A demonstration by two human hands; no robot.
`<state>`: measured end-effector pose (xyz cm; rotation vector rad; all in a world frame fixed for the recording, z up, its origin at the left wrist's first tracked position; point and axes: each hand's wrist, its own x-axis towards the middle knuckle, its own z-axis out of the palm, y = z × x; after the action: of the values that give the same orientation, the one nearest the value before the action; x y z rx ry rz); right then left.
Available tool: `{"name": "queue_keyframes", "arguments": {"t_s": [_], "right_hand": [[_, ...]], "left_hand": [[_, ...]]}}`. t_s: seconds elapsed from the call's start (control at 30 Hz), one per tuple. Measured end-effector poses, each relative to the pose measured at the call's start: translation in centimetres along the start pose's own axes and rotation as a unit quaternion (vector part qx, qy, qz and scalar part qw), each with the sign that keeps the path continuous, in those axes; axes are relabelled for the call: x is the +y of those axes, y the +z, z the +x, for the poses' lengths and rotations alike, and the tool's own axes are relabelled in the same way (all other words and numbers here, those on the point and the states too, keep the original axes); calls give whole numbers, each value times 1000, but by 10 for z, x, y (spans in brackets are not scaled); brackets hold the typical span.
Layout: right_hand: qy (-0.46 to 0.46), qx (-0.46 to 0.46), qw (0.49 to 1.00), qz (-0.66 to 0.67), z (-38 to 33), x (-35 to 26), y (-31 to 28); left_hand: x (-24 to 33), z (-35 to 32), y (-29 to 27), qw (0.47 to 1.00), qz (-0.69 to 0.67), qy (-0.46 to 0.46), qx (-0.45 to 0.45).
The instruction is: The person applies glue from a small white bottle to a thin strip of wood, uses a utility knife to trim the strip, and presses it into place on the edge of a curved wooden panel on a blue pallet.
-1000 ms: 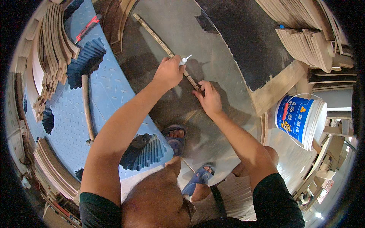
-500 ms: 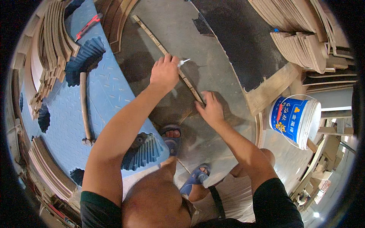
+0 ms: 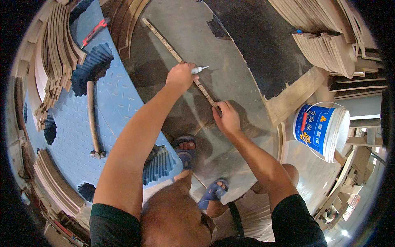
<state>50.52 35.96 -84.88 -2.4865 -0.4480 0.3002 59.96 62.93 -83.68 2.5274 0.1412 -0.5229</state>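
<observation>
A long, narrow wooden strip (image 3: 162, 40) runs diagonally from the upper middle toward my right hand, above the grey floor. My left hand (image 3: 180, 76) is closed around a small white bottle with a thin nozzle (image 3: 199, 70), which points right across the strip. Its fingers are partly hidden, so I cannot tell whether they also touch the wood. At the strip's near end, my right hand (image 3: 227, 118) pinches the wood between thumb and fingers.
On the left, a blue textured surface (image 3: 119, 90) bears a hammer (image 3: 93, 119), a red-handled cutter (image 3: 94, 32) and stacked curved wooden pieces (image 3: 57, 45). A black board (image 3: 263, 45) lies right. A blue-and-white bucket (image 3: 319, 129) and wood stacks (image 3: 323, 53) stand beyond. My slippered feet (image 3: 185, 152) are below.
My left hand has turned slightly, and the bottle's nozzle has moved a little right and nearer to me. My right hand still holds the strip's near end and has barely shifted.
</observation>
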Motion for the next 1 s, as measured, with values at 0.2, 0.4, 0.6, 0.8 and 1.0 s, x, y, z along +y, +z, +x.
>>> {"name": "queue_keyframes", "arguments": {"t_s": [0.2, 0.4, 0.6, 0.8, 1.0], "right_hand": [[27, 8, 1000, 8, 4, 1, 6], [55, 8, 998, 0, 4, -2, 12], [101, -1, 995, -15, 4, -10, 16], [97, -6, 995, -28, 2, -13, 17], [64, 3, 997, -47, 6, -13, 13]], "left_hand": [[2, 3, -2, 1000, 14, 10, -9], [2, -3, 0, 999, 9, 25, 21], [-2, -3, 6, 999, 13, 30, 27], [4, -5, -1, 1000, 13, 16, 2], [-1, 0, 4, 1000, 19, 18, 8]]}}
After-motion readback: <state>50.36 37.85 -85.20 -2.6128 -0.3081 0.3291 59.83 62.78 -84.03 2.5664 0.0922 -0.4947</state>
